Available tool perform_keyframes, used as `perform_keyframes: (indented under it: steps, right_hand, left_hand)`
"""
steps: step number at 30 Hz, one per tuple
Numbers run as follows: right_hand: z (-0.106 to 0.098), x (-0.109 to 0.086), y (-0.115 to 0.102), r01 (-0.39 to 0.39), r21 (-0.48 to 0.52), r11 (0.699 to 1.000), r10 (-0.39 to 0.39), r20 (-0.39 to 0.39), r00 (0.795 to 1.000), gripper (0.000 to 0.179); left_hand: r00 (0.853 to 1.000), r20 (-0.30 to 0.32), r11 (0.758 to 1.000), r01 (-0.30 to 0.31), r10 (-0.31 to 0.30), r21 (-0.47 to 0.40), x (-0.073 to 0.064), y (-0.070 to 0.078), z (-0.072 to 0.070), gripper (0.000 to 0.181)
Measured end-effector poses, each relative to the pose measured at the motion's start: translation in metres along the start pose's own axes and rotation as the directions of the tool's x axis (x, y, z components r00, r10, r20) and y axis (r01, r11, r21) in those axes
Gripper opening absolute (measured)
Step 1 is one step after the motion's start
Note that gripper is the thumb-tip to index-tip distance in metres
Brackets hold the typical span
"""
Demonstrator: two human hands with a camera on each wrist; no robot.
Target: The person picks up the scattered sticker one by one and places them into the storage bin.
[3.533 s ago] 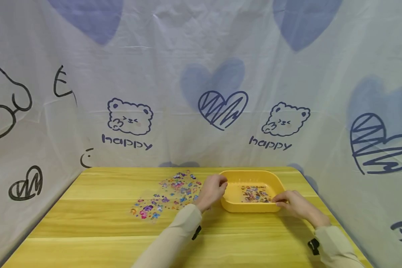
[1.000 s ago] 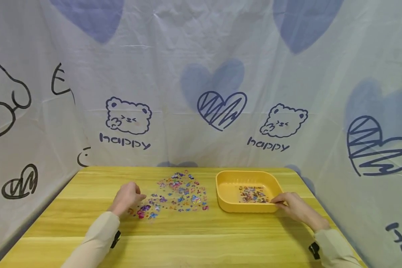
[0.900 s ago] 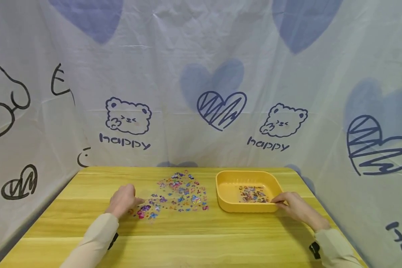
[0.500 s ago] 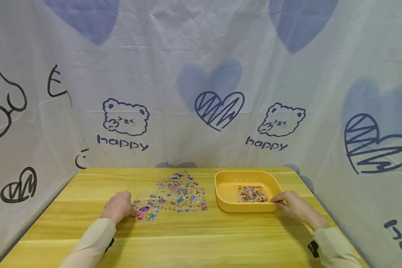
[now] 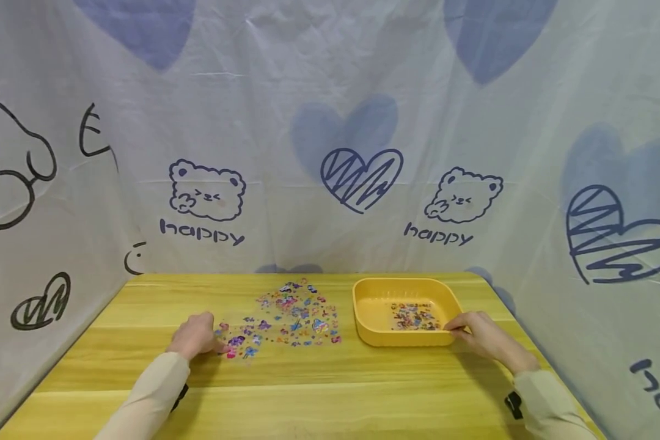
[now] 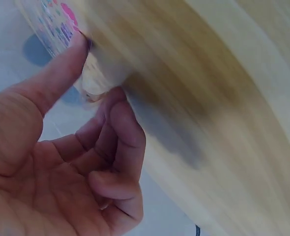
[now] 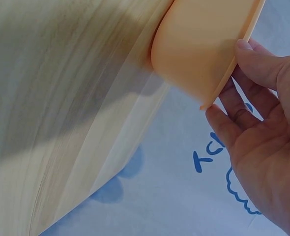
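Note:
A clear plastic sheet with colourful flower patterns [image 5: 297, 327] lies on the table, left of the yellow plastic tray [image 5: 407, 338]. At the sheet's lower left end is my left hand [image 5: 194, 337]. The left wrist view shows its thumb by a pink flower [image 6: 69, 14] and its index finger curled opposite, with the sheet's clear curved edge [image 6: 95, 88] between them. My right hand [image 5: 486, 339] grips the tray's near right corner; in the right wrist view its thumb lies on one side of the rim [image 7: 228, 73] and fingers on the other.
Small multicoloured flower pieces [image 5: 415, 316] lie in the tray. The wooden table [image 5: 286, 397] ends at the back against a white curtain [image 5: 286, 122] with heart and bear drawings. A similar curtain hangs along both sides.
My left hand has gone from the tray's left rim to the sheet's left end, then a little lower, and now stays there. My right hand keeps its hold on the tray.

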State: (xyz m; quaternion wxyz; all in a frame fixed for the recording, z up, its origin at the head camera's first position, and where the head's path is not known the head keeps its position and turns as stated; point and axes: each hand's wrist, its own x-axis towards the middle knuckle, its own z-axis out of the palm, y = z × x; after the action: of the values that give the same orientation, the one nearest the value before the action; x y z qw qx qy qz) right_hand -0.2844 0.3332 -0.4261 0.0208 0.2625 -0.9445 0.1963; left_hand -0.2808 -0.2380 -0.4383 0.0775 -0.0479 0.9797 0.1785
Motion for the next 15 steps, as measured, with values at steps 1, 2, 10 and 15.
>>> perform_keyframes:
  steps: [1,2,10,15]
  right_hand:
    - [-0.0003,-0.0004,-0.0001,-0.003,0.001,1.0,0.003,0.001,1.0,0.016]
    - [-0.0005,-0.0007,-0.0003,-0.005,0.001,1.0,0.005,0.001,1.0,0.016]
    - [-0.0004,-0.0007,0.0002,-0.007,-0.002,1.0,0.007,-0.008,1.0,0.016]
    - [-0.0002,0.0002,0.0015,-0.011,0.0,1.0,0.011,0.002,1.0,0.016]
  left_hand:
    - [1.0,0.012,1.0,0.009,-0.009,0.003,0.0002,-0.0002,-0.001,0.041]
    - [1.0,0.023,1.0,0.018,-0.018,0.007,0.0002,-0.0004,-0.002,0.043]
    - [0.999,0.052,1.0,0.01,-0.012,0.028,0.0001,-0.0021,-0.004,0.042]
    - [0.997,0.048,0.997,-0.056,0.058,-0.056,-0.0008,-0.0093,-0.0008,0.021]
